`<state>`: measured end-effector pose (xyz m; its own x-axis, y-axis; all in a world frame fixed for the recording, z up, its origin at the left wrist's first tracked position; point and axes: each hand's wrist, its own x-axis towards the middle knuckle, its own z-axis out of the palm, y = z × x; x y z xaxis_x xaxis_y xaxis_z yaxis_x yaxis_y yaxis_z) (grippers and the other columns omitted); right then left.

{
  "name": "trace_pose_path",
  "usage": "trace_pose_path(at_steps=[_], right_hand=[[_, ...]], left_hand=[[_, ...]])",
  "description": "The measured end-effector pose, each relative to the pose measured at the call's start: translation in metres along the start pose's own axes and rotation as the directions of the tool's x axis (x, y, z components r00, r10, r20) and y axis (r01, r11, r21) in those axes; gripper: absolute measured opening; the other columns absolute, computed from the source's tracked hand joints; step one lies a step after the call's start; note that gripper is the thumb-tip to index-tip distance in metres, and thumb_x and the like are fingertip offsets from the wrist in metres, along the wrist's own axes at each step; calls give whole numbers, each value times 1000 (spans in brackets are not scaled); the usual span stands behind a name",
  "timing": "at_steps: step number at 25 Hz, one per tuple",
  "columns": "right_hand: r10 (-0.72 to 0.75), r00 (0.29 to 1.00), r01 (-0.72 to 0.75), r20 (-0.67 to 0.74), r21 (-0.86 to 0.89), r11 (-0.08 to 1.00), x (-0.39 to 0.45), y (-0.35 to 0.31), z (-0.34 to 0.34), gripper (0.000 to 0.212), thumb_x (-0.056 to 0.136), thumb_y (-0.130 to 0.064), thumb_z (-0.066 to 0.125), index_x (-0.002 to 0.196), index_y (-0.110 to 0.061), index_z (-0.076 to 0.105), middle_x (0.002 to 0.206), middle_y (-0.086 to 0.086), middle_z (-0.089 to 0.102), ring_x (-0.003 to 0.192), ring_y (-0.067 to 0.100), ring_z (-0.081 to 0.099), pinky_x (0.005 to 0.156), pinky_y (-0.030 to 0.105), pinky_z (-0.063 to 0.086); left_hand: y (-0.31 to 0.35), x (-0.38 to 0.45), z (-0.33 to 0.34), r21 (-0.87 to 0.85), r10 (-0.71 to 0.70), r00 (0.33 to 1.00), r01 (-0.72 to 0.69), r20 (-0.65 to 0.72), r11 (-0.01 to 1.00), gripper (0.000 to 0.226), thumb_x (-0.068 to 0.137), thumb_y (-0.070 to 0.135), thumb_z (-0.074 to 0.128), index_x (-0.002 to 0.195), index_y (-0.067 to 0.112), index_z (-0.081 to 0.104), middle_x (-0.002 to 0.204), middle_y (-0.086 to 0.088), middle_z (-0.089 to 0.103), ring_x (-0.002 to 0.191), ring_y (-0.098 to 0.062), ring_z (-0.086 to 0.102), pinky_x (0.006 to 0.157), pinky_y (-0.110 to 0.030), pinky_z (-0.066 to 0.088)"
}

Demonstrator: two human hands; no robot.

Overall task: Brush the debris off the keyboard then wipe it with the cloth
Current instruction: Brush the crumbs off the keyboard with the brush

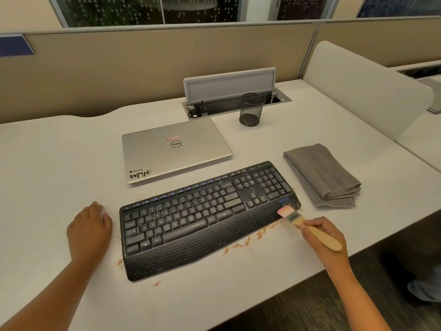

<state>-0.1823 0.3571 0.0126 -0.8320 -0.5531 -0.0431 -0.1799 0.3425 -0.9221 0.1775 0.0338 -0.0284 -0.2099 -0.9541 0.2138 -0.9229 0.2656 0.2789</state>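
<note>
the keyboard (205,213) lies at an angle on the near middle of the desk (59,158), its left end nearer the person than its right; the right hand (322,235) has its fingers curled round the wooden handle of the brush (310,226), whose pale bristles rest on the keyboard's near right corner, where a dusting of orange debris (294,203) clings; the left hand (91,226) lies flat and relaxed on the desk just left of the keyboard, holding nothing and not touching it, as far as this angle shows.

more crumbs (248,240) lie in a line on the desk along the keyboard's near edge, with specks at its left end and far side; the main risk is that a stroke toward the left or far side throws grit back among the keys, or over the closed laptop (176,149) just beyond; a stroke to the right could scatter it onto the folded grey cloth (322,175), which sits near the keyboard's right end, and a dirtied cloth would smear rather than clean in the wiping step; with the left hand off the keyboard, a firm push could also slide it through the swept piles; whether any debris sits between the keys cannot be told here; a mesh pen cup (252,108) stands far back, well clear.
</note>
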Motion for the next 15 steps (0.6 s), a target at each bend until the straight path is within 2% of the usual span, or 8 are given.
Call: trace_pose_path(at_steps=[3, 7, 10, 15], right_hand=[[-46, 999, 46, 18, -16, 999, 14, -11, 10, 12, 83, -7, 67, 84, -18, 62, 81, -2, 65, 68, -6, 58, 56, 10, 46], [-32, 999, 32, -2, -10, 999, 25, -10, 19, 8, 84, -12, 68, 84, -19, 63, 83, -3, 66, 78, 6, 59, 60, 15, 42], [-22, 1000, 22, 7, -17, 1000, 24, -4, 15, 8, 84, -11, 68, 85, -17, 63, 84, -3, 66, 79, 8, 59, 61, 17, 42], [41, 999, -41, -18, 8, 999, 11, 12, 4, 7, 84, -7, 67, 85, -13, 63, 83, 0, 65, 77, 10, 58, 62, 20, 43]], left_hand=[[1, 0, -1, 7, 1, 1000, -1, 14, 1000, 54, 85, 28, 29, 118, -6, 54, 122, -28, 57, 110, -48, 53, 89, -58, 42], [2, -1, -2, -6, -4, 1000, 4, 8, 1000, 52, 86, 27, 31, 117, -7, 55, 123, -28, 57, 111, -48, 53, 90, -58, 41], [2, -1, -2, 3, -13, 1000, 13, 17, 1000, 45, 89, 22, 36, 117, -7, 55, 124, -28, 56, 113, -48, 52, 92, -59, 41], [2, -1, -2, 6, 2, 1000, -2, 2, 1000, 53, 85, 27, 30, 117, -6, 56, 125, -26, 57, 112, -47, 52, 92, -57, 41]])
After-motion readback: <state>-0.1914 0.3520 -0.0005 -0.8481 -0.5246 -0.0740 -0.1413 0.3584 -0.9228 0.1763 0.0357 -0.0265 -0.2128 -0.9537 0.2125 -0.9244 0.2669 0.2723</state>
